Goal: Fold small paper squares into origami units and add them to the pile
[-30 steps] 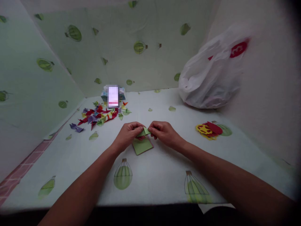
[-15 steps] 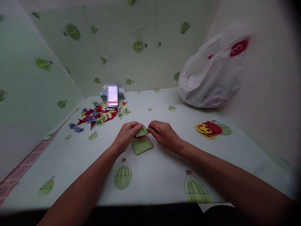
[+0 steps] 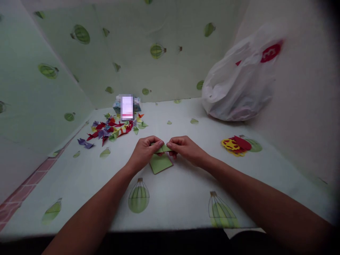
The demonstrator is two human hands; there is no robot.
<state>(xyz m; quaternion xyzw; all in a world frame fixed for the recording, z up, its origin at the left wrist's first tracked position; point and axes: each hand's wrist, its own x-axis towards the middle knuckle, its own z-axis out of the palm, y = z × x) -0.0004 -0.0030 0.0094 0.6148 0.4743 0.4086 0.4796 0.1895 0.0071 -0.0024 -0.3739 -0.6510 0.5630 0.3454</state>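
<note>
A small folded green origami paper (image 3: 163,148) is pinched between both hands above the table. My left hand (image 3: 147,148) grips its left end, with the thumb lying on top. At its right end, my right hand (image 3: 184,148) closes thumb and fingers on the paper. Fingers partly cover the folds, so their exact shape is hard to make out. Just below and nearer to me lies a square stack of green paper (image 3: 161,164) with a thin darker edge, flat on the table.
Many coloured folded paper cranes (image 3: 111,129) lie in a pile at the left, before a tissue box (image 3: 137,105) and a blurred lit screen (image 3: 127,107). A white plastic bag (image 3: 239,81) stands back right. Yellow and red cut-out shapes (image 3: 236,144) lie on the patterned tablecloth (image 3: 180,202).
My right hand has turned so its thumb lies on top of the folded paper's right end. The paper has tilted flatter. My left thumb has shifted slightly along the paper.
</note>
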